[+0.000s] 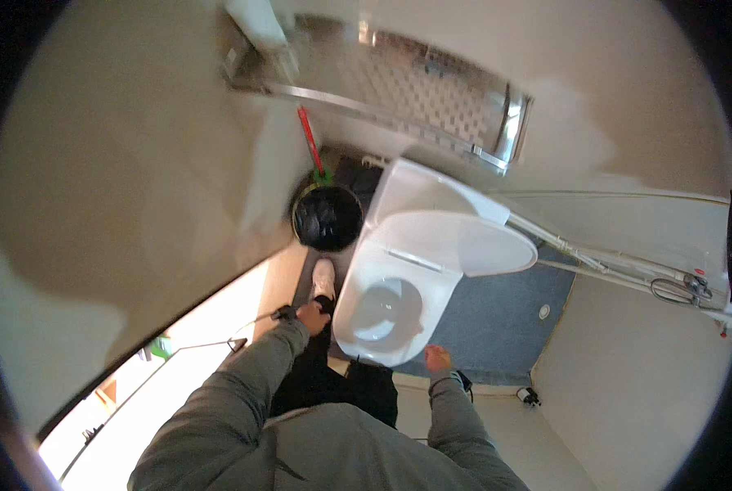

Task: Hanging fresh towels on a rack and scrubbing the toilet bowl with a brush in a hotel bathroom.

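A white toilet stands in front of me, its bowl [387, 313] uncovered and its lid [495, 245] raised towards the tank [427, 190]. My left hand [312, 319] is at the left of the bowl, above my dark trouser leg and just behind my light shoe [323, 277]; its fingers look curled, but whether it holds anything cannot be made out. My right hand [438, 358] is low beside the front right of the bowl, fingers curled, with no object visible in it.
A bin with a black liner [327, 218] stands left of the tank, a red-handled tool [311, 141] behind it. White pipes [562, 245] run along the right wall above a blue-grey floor [495, 313] with a round drain [544, 312]. A door edge [176, 337] is at left.
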Available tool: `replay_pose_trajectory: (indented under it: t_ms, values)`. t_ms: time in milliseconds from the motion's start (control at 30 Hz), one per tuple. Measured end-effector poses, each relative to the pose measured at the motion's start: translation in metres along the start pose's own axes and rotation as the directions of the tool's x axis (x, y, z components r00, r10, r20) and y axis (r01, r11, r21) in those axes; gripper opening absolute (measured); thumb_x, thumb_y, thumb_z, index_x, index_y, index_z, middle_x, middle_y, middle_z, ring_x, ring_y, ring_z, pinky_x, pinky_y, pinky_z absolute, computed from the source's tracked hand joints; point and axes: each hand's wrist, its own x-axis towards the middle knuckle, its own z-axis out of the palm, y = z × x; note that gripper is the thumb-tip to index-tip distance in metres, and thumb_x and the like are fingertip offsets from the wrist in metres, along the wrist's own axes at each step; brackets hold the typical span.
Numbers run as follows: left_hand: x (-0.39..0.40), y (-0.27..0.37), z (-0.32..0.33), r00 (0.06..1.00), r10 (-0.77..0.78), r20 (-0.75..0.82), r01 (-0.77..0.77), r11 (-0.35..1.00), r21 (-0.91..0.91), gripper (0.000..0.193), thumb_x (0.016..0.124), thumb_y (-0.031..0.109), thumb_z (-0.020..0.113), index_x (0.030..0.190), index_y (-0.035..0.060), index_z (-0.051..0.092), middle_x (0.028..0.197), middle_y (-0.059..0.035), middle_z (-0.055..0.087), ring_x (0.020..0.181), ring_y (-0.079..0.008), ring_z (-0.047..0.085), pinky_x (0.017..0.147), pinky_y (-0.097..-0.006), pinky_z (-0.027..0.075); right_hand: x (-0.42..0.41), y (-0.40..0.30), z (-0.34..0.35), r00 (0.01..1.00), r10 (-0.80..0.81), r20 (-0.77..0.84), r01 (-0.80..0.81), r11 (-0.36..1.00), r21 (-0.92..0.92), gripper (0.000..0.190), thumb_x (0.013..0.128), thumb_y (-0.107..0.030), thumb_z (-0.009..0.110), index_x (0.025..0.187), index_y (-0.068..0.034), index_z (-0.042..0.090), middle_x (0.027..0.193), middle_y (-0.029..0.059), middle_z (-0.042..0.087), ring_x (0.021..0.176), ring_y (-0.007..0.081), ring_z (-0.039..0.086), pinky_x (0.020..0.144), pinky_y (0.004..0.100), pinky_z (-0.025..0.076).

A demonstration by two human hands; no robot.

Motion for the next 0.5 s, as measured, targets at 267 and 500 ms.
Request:
replay_pose_trajectory:
  t_ms: [267,500]
  values:
    - [0.060,0.000,0.095,0.974,-0.185,0.129,0.175,0.981,0.088,0.069,0.075,0.032,0.071,0.127,-0.0045,0.044,0.120,-0.0266,0.057,0.114,-0.0379,0.055,0.093,-0.0432,0.048,0.025,0.145,0.086,0.807,-0.065,0.587,0.431,0.745,-0.510,0.048,0.081,-0.017,0.063,0.128,-0.009,0.054,0.117,0.0122,0.059,0.112,0.0284,0.055,0.093,0.0401,0.047]
    - [0.064,-0.005,0.127,0.910,-0.411,-0.056,0.408,0.911,-0.060,0.076,0.068,0.029,0.077,0.122,-0.0085,0.038,0.116,-0.0255,0.052,0.111,-0.0406,0.055,0.095,-0.0445,0.048,0.027,0.072,0.105,0.750,0.349,0.562,-0.616,0.678,0.401,0.053,0.083,-0.018,0.062,0.132,-0.008,0.045,0.124,0.0119,0.050,0.108,0.0273,0.055,0.093,0.0458,0.044]
